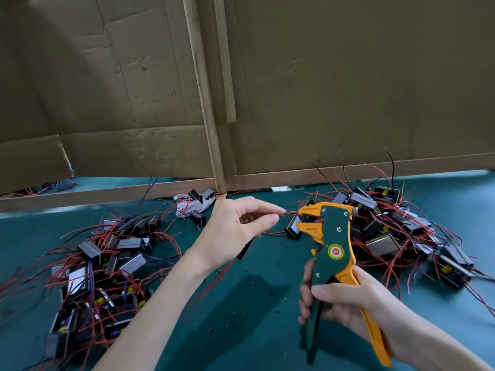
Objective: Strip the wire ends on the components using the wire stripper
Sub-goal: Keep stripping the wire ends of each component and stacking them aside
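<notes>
While left hand (235, 226) pinches a wire (290, 213) into the stripper (333, 236) gripped by right hand (345, 306), component piles (107, 261) flank both; scraps (233, 314) beneath suggest mid-task.

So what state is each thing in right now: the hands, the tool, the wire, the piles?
Left hand: pinches the red wire between thumb and forefinger.
Right hand: grips the wire stripper by its handles.
Wire stripper: held upright, head pointing left, jaws apart.
Red wire: end reaches the stripper's upper jaw.
Left pile of components: lying tangled in wires.
Right pile of components: likewise tangled, behind the stripper.
Table mat: littered with small insulation scraps.
</notes>
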{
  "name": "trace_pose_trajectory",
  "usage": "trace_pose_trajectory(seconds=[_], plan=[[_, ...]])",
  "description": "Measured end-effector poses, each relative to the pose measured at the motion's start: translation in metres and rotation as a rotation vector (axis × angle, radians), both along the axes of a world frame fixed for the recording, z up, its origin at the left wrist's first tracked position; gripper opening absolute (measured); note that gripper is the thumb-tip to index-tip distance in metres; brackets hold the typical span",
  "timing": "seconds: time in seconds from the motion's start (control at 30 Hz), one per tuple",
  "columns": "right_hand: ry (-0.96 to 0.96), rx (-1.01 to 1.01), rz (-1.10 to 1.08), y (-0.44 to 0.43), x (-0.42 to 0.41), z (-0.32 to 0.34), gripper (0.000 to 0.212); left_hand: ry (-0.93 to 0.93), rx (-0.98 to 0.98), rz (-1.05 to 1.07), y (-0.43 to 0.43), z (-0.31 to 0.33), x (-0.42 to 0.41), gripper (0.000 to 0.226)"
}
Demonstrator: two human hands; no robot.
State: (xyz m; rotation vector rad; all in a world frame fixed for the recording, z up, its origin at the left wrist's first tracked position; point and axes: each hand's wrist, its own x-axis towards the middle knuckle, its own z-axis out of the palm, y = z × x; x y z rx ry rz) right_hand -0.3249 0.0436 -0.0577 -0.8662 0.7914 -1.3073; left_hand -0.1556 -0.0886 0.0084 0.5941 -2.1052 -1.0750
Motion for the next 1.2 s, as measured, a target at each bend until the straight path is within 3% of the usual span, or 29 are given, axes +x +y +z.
trace_pose_trajectory(seconds=[0.13,0.53,0.73,0.9,1.1,1.2], plan=[[0.002,-0.036,-0.013,0.003,0.003,0.004,0.033,0.029,0.006,-0.016,0.008,0.004,-0.003,0.007],[0.044,-0.071,0.026,0.009,0.002,0.007,0.041,-0.002,-0.004,-0.055,0.019,0.006,-0.008,0.013],[0.095,-0.080,0.051,0.010,0.003,0.011,0.034,-0.025,0.031,-0.105,0.019,0.008,-0.007,0.009],[0.157,-0.027,0.004,0.014,0.006,0.013,0.050,-0.037,0.043,-0.146,0.015,0.009,-0.002,0.009],[0.163,0.096,-0.224,0.014,0.020,0.008,0.063,-0.094,0.029,-0.103,0.014,0.003,-0.005,0.010],[0.085,0.015,-0.083,0.013,0.017,0.009,0.056,-0.113,0.093,-0.104,0.014,0.001,-0.004,0.019]])
